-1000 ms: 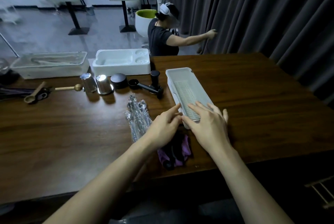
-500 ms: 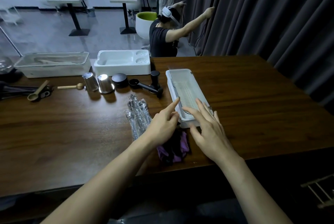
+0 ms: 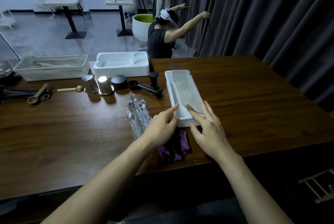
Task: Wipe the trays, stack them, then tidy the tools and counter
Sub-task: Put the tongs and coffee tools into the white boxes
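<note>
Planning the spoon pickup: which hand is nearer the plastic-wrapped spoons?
Left. The left hand sits just right of the plastic-wrapped spoons, fingers at the white tray's near end; the right hand is farther right, over that tray end.

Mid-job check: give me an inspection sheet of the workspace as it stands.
Surface: dark wooden table.
Job's things: white slotted tray under a clear cover; purple cloth at the near edge; foam tray; lidded box.
Clutter: wrapped spoons, two steel cups, black tamper, wooden scoop.
Hands: left hand and right hand, fingers straight, touch the tray's near end.
Cables: nothing seen on the table; a person behind handles one at the curtain.
Surroundings: café tables.
</note>
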